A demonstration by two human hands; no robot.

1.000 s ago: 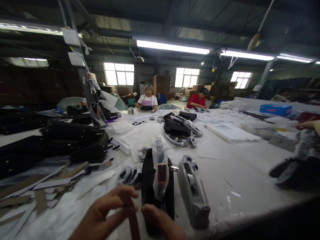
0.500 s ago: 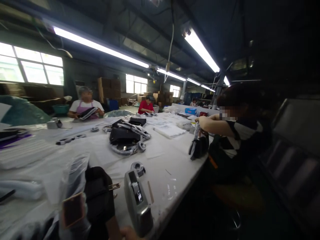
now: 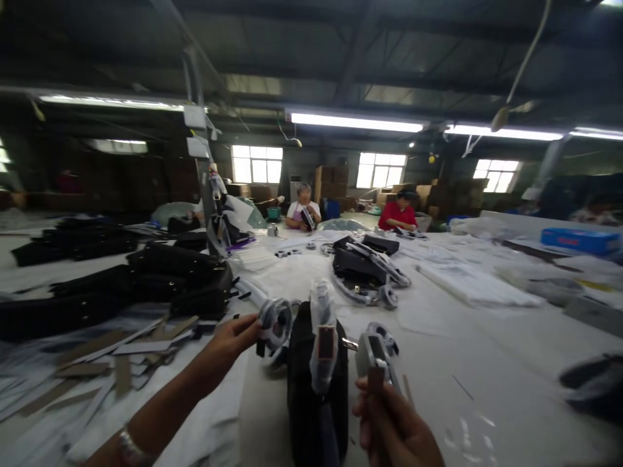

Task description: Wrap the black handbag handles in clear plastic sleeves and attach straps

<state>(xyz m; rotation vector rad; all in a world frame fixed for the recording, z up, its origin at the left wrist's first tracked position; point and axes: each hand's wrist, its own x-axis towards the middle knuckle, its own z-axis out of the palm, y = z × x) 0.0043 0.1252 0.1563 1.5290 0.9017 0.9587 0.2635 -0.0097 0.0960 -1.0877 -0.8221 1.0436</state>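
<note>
A black handbag stands upright in front of me, with a clear-plastic-wrapped band and a framed brown patch along its top. To its left, the fingertips of my left hand are closed on a plastic-wrapped strap coil. On the other side, my right hand pinches a flat brown strip, probably cardboard. Just beyond those fingers sits a grey tape dispenser, partly covered by the hand. Another wrapped coil lies behind the dispenser. A metal clasp sticks out from the bag's right side.
Black bags are piled at left, with loose cardboard strips before them. More bags with wrapped straps lie mid-table. White sheets and a blue box are at right. Two co-workers sit across the table.
My view has swung left, so the co-worker at the right is out of sight and the piled bags appear. My left hand has come into view holding the strap coil; more of my right hand shows.
</note>
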